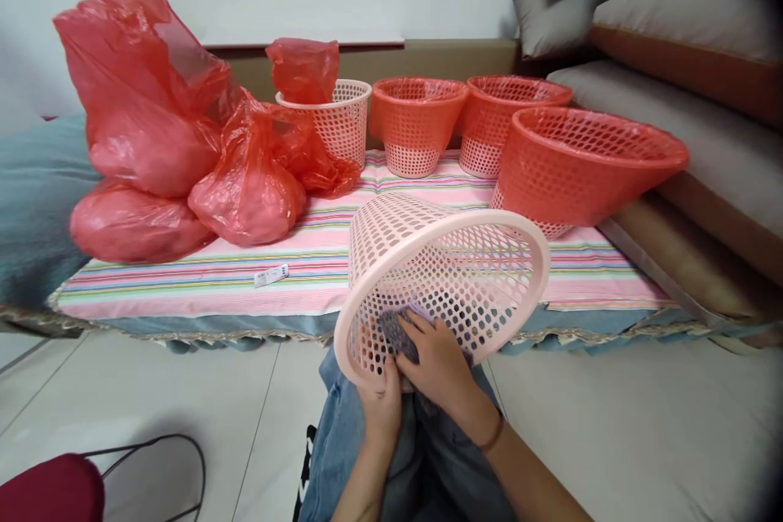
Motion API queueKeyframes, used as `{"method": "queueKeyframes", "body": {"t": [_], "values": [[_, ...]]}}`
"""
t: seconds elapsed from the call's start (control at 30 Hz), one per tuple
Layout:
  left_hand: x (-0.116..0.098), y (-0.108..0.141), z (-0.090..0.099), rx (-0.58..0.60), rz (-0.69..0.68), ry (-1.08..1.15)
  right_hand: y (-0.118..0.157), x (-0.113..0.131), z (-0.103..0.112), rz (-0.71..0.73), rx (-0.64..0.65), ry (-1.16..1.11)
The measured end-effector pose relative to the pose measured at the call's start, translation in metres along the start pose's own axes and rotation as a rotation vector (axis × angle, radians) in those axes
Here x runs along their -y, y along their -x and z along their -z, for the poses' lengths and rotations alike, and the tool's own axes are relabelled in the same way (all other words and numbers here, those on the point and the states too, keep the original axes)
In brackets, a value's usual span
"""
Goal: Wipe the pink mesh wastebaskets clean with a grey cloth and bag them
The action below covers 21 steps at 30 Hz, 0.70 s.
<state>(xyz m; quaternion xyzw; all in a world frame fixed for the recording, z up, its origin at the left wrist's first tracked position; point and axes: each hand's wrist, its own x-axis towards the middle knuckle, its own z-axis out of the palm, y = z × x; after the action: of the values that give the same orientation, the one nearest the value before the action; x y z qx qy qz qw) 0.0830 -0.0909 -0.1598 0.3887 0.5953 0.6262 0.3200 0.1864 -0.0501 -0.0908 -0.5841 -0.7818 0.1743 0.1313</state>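
Note:
A pale pink perforated basket (449, 232) lies tilted over my knees, its mouth facing me. My left hand (382, 404) grips the near lower rim, thumb inside and the other fingers hidden beneath. Inside the basket my right hand (437, 359) presses a grey cloth (399, 333) against the lower wall, its fingers bent over the cloth. Behind stand three baskets lined with red plastic: one in the middle (419, 110), another to its right (489, 118), and the nearest at the right (568, 167).
Full red plastic bags (152, 130) are heaped at the left of the striped cloth (201, 285). A pink basket (342, 122) holds red plastic at the back. Stacked cushions (691, 24) border the right. A small white label (271, 276) lies in front; a dark red stool (55, 489) is lower left.

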Motion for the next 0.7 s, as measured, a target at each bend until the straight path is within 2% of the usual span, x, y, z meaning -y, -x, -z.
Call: {"method": "queueKeyframes", "body": {"t": [0.13,0.2,0.27,0.37,0.47,0.53,0.6,0.7], "values": [[-0.005,0.002,0.0,0.003,0.01,-0.005,0.062,-0.004,0.004,0.0,0.041,-0.099],[-0.007,0.001,0.0,-0.009,0.017,-0.015,0.077,-0.007,0.008,-0.017,0.059,-0.127],[-0.008,0.001,0.001,-0.023,0.036,-0.025,0.078,-0.009,0.015,-0.013,0.051,-0.155],[-0.006,-0.001,0.003,-0.006,0.081,-0.03,0.045,-0.011,0.03,0.01,-0.072,-0.163],[-0.002,-0.001,0.004,0.01,0.073,-0.04,-0.016,-0.011,0.043,-0.009,-0.223,-0.085],[0.0,-0.001,0.004,-0.006,0.069,-0.036,-0.061,-0.011,0.044,-0.016,-0.201,0.011],[0.001,-0.001,0.004,-0.013,0.081,-0.018,-0.098,-0.013,0.036,-0.04,-0.139,0.076],[0.001,0.0,0.005,-0.003,0.088,0.01,-0.132,-0.016,0.011,-0.077,-0.099,0.111]]}}
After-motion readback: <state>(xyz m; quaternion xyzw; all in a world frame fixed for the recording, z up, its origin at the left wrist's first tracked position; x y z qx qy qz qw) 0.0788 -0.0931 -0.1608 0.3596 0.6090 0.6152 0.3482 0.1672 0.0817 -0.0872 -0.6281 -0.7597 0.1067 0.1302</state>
